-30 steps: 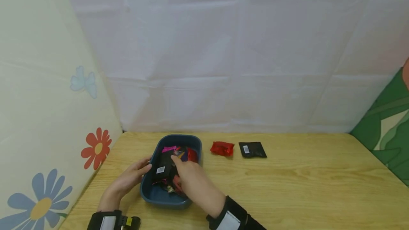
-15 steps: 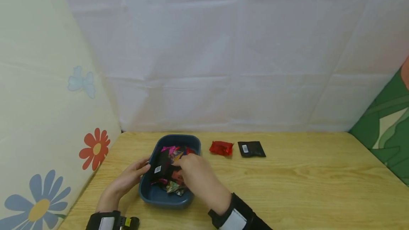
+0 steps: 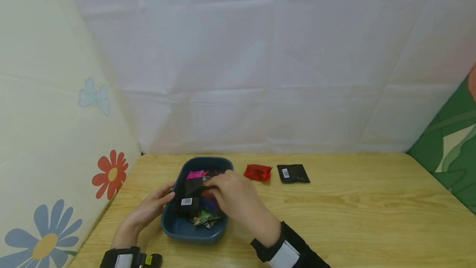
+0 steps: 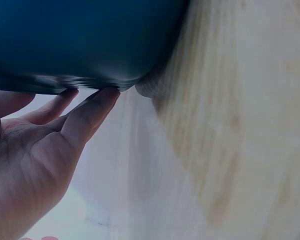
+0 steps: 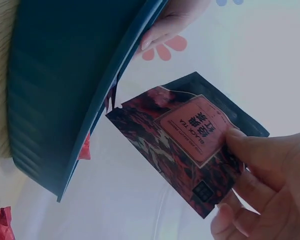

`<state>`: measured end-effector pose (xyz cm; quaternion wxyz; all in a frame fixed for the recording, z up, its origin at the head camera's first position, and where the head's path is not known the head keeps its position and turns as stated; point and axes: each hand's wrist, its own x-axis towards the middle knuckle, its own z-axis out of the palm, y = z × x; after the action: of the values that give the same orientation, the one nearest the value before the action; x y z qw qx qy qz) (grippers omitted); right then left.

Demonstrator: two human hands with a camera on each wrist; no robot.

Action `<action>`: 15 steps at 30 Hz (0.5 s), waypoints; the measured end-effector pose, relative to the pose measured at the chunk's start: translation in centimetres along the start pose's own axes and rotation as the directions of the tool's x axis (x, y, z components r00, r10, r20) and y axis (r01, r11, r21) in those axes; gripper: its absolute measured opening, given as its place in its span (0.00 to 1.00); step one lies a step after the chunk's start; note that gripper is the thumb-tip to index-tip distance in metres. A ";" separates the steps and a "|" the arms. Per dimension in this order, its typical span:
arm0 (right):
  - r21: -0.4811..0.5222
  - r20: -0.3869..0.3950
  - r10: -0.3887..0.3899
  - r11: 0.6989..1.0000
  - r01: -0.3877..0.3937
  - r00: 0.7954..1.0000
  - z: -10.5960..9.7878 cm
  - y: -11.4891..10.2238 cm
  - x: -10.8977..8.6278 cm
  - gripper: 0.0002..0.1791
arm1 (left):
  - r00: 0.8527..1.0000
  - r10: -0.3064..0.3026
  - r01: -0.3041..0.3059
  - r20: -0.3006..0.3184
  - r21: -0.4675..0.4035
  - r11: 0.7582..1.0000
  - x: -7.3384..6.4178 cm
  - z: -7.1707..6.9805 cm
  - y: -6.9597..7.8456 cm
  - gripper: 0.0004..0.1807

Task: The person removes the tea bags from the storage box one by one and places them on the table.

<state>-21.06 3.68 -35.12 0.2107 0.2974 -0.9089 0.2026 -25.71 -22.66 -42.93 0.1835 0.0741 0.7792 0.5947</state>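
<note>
A dark blue tray (image 3: 185,233) holds several small foil packets, among them a pink one (image 3: 195,174) and a black one with a barcode (image 3: 187,202). My right hand (image 3: 230,193) is over the tray and pinches a black and red tea packet (image 5: 190,145) by its corner between thumb and fingers (image 5: 250,165), lifted above the tray's rim (image 5: 90,115). My left hand (image 3: 150,206) lies on the table at the tray's left side. Its straight fingers (image 4: 87,112) touch the tray's outer wall (image 4: 80,40).
A red packet (image 3: 257,172) and a black packet with a white label (image 3: 293,173) lie on the wooden table (image 3: 353,218) to the right of the tray. A flowered wall panel (image 3: 55,144) stands close on the left, a white backdrop behind.
My right hand has shifted back and to the right inside the tray and has lifted the tea packet. The packets in the tray have been stirred about. My left hand has stayed put.
</note>
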 end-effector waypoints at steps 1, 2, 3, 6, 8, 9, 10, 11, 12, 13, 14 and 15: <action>-0.002 0.000 0.001 1.000 -0.001 1.000 0.0 0.1 0.0 0.07 | 1.000 -0.001 0.001 -0.001 -0.002 1.000 0.0 0.0 0.0 0.33; -0.008 -0.005 -0.003 1.000 0.003 1.000 0.0 0.2 -0.1 0.07 | 1.000 -0.003 0.003 -0.003 -0.004 1.000 0.0 0.0 0.0 0.33; -0.015 -0.013 -0.010 1.000 0.010 1.000 0.0 0.2 -0.1 0.07 | 1.000 -0.004 0.004 -0.005 -0.005 1.000 0.1 0.1 0.0 0.33; -0.056 -0.040 -0.031 0.998 0.028 0.999 0.2 0.5 -0.4 0.06 | 1.000 -0.008 0.008 -0.012 -0.006 1.000 0.1 0.1 0.0 0.34; -0.071 -0.055 -0.031 0.997 0.027 0.998 0.2 0.7 -0.5 0.06 | 1.000 -0.007 0.007 -0.013 -0.007 1.000 0.1 0.1 0.0 0.34; -0.074 -0.063 -0.032 0.997 0.027 0.998 0.2 0.9 -0.6 0.05 | 1.000 -0.006 0.006 -0.009 -0.006 1.000 0.1 0.1 0.0 0.34; -0.075 -0.071 -0.034 0.997 0.028 0.997 0.2 1.0 -0.8 0.05 | 1.000 -0.005 0.005 -0.007 -0.005 1.000 0.1 0.1 0.0 0.34; -0.072 -0.080 -0.036 0.997 0.031 0.996 0.2 1.2 -0.9 0.05 | 1.000 -0.003 0.003 -0.006 -0.002 1.000 0.1 0.1 0.0 0.34; -0.069 -0.094 -0.042 0.997 0.035 0.995 0.2 1.4 -1.0 0.05 | 1.000 -0.002 0.002 -0.005 -0.002 1.000 0.1 0.1 0.0 0.34; -0.070 -0.111 -0.050 0.997 0.042 0.993 0.2 1.7 -1.2 0.05 | 1.000 -0.001 0.001 -0.005 0.001 1.000 0.1 0.1 0.0 0.34; -0.072 -0.131 -0.058 0.996 0.049 0.990 0.2 2.0 -1.3 0.05 | 1.000 -0.001 0.001 -0.006 0.003 1.000 0.0 0.1 0.0 0.34; -0.075 -0.155 -0.071 0.995 0.060 0.985 0.2 2.4 -1.4 0.04 | 1.000 -0.001 0.001 -0.006 0.005 1.000 0.0 0.1 0.0 0.34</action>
<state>-21.54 5.97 -36.58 0.2986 0.3025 -0.8858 0.1865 -25.69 -22.59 -42.90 0.1812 0.0723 0.7812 0.5931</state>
